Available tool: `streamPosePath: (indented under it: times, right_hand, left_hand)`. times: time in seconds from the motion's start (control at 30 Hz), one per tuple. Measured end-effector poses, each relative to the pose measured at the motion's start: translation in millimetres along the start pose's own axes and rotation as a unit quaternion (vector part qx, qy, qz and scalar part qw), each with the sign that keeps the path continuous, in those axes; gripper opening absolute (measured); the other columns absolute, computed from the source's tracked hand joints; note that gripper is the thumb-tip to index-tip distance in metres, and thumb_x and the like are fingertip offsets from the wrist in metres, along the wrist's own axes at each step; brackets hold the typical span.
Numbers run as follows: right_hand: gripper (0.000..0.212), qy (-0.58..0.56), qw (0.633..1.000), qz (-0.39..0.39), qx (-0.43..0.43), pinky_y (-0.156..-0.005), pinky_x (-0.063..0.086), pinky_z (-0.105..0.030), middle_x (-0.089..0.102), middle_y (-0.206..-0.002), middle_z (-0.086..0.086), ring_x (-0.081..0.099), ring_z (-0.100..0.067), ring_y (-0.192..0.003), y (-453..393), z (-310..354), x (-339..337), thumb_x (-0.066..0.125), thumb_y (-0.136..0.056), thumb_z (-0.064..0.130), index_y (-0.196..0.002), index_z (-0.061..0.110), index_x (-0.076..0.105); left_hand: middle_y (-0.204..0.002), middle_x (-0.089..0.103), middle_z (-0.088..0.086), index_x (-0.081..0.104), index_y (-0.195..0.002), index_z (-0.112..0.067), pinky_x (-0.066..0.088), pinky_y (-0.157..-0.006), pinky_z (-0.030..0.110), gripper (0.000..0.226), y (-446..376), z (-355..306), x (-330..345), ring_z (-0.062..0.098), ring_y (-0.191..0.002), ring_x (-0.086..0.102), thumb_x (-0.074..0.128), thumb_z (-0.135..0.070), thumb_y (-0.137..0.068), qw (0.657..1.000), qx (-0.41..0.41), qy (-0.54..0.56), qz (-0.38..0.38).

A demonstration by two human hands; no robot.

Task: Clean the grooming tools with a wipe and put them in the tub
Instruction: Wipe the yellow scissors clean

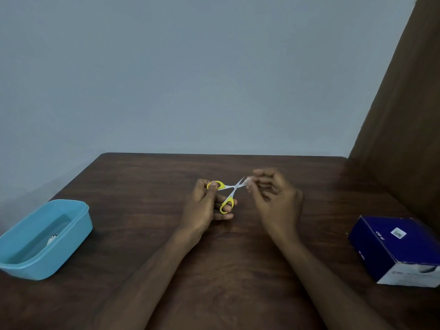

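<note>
Scissors (232, 190) handles in left hand (204, 207) grip, blades toward right hand (273, 196)

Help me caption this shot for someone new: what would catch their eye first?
The yellow-handled scissors at mid-table, blades open, held by the left hand while the right hand pinches a small wipe at a blade tip. Next, the blue tub at the table's left edge, with something pale inside, and the dark blue box at the right.
</note>
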State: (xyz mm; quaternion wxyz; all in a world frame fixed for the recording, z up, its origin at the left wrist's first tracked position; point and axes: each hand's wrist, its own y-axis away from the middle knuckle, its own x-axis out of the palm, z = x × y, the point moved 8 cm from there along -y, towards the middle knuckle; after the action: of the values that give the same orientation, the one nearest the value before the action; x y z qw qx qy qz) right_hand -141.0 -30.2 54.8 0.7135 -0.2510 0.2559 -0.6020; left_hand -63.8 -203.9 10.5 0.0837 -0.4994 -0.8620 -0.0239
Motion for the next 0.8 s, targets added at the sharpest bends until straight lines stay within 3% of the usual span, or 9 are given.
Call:
streamPosePath:
  times: [0.1, 0.23, 0.37, 0.53, 0.6, 0.7, 0.8]
  right_hand:
    - [0.017, 0.113, 0.984, 0.087, -0.110, -0.071, 0.063, -0.025, 0.077, -0.090, 0.010, 0.074, -0.002, -0.081, 10, 13, 22, 0.082, -0.090, 0.008, -0.102, 0.017, 0.074]
    - [0.015, 0.179, 0.960, 0.149, -0.158, -0.066, 0.057, -0.031, 0.073, -0.084, 0.010, 0.067, -0.002, -0.074, 15, 14, 37, 0.082, -0.091, 0.010, -0.096, 0.019, 0.070]
    - [0.015, 0.199, 0.963, 0.101, -0.152, -0.066, 0.058, -0.035, 0.073, -0.083, 0.010, 0.068, -0.006, -0.076, 8, 12, 24, 0.083, -0.091, 0.012, -0.094, 0.018, 0.069]
    - [0.019, 0.199, 0.959, 0.131, -0.155, -0.068, 0.058, -0.039, 0.072, -0.083, 0.012, 0.066, -0.010, -0.080, 12, 14, 32, 0.084, -0.085, 0.009, -0.093, 0.019, 0.070]
    - [0.019, 0.208, 0.961, 0.105, -0.147, -0.069, 0.058, -0.039, 0.073, -0.085, 0.012, 0.066, -0.010, -0.082, 9, 12, 26, 0.084, -0.086, 0.009, -0.095, 0.019, 0.070]
    - [0.017, 0.216, 0.963, 0.038, -0.155, -0.072, 0.056, -0.034, 0.074, -0.088, 0.014, 0.066, -0.013, -0.085, 3, 17, 11, 0.084, -0.087, 0.008, -0.094, 0.017, 0.072]
    - [0.020, 0.215, 0.965, 0.039, -0.144, -0.074, 0.051, -0.029, 0.075, -0.085, 0.016, 0.064, -0.015, -0.088, 7, 20, 16, 0.086, -0.086, 0.011, -0.096, 0.019, 0.070]
  left_hand:
    - [-0.066, 0.071, 0.008, 0.051, -0.114, -0.006, 0.067, -0.062, 0.039, 0.020, 0, 1, 0, 0.020, -0.062, 0.069, 0.046, -0.026, -0.116, 1.000, 0.004, -0.010, -0.004]
    - [-0.069, 0.069, 0.003, 0.054, -0.115, -0.004, 0.066, -0.060, 0.039, 0.023, -2, 2, -2, 0.020, -0.060, 0.068, 0.049, -0.026, -0.115, 1.000, 0.011, -0.019, -0.012]
    - [-0.071, 0.070, 0.006, 0.051, -0.109, -0.008, 0.067, -0.064, 0.041, 0.020, 0, 0, 3, 0.022, -0.063, 0.069, 0.048, -0.027, -0.115, 0.999, 0.018, -0.029, 0.012]
    - [-0.076, 0.068, 0.010, 0.051, -0.110, -0.008, 0.066, -0.064, 0.041, 0.021, -1, 1, 2, 0.023, -0.063, 0.069, 0.048, -0.027, -0.115, 0.999, 0.022, -0.041, 0.015]
    - [-0.078, 0.069, 0.012, 0.051, -0.112, -0.007, 0.066, -0.066, 0.042, 0.021, -1, 2, 3, 0.023, -0.065, 0.070, 0.048, -0.028, -0.115, 0.999, 0.019, -0.043, 0.022]
    - [-0.071, 0.071, 0.008, 0.053, -0.111, -0.007, 0.066, -0.066, 0.042, 0.021, -1, 2, 5, 0.024, -0.065, 0.070, 0.049, -0.027, -0.115, 0.998, 0.013, -0.044, 0.033]
    - [-0.072, 0.070, 0.012, 0.051, -0.106, -0.008, 0.066, -0.065, 0.041, 0.022, 0, 3, 8, 0.023, -0.062, 0.069, 0.051, -0.028, -0.115, 0.997, 0.009, -0.056, 0.049]
